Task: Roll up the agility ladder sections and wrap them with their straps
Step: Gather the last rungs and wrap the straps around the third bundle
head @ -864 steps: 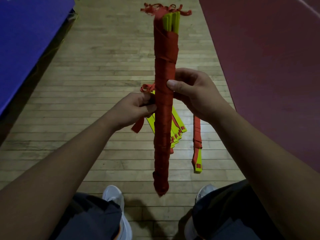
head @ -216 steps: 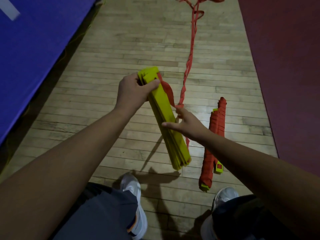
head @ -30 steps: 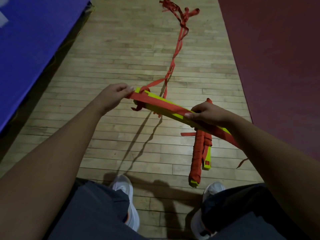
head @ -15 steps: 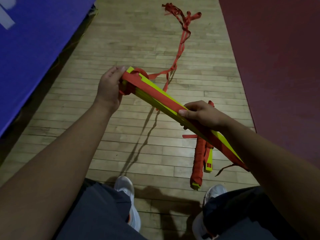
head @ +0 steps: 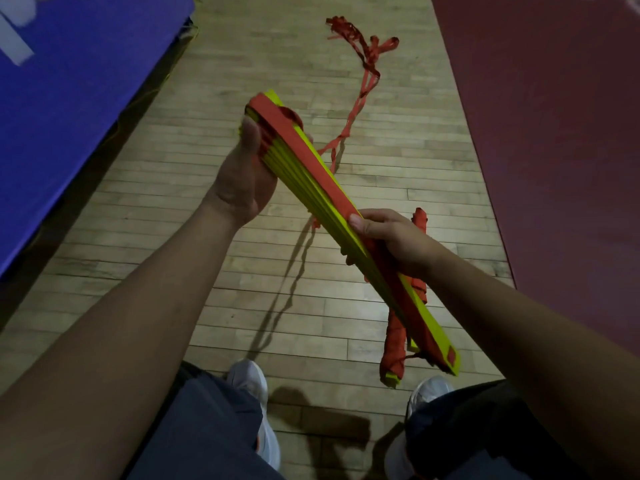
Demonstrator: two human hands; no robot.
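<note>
A stack of yellow ladder rungs point(head: 311, 178) slants from upper left to lower right in front of me. A red strap point(head: 313, 164) runs along its top edge. My left hand point(head: 247, 168) grips the stack's far end, thumb along its side. My right hand point(head: 391, 237) grips the stack near its middle, thumb pressing the strap onto the rungs. The loose red strap point(head: 360, 95) trails from the far end across the floor to a tangle at the top. A finished bundle wrapped in red point(head: 394, 351) lies on the floor under the stack, partly hidden.
Wooden floor point(head: 173, 237) runs down the middle. A blue mat point(head: 69, 98) borders it on the left and a dark red mat point(head: 554, 133) on the right. My two white shoes point(head: 252, 379) stand at the bottom of the view.
The far end of the stack has risen and swung toward me, so it slants more steeply. My left hand has turned palm-up round that end. My right hand keeps its grip.
</note>
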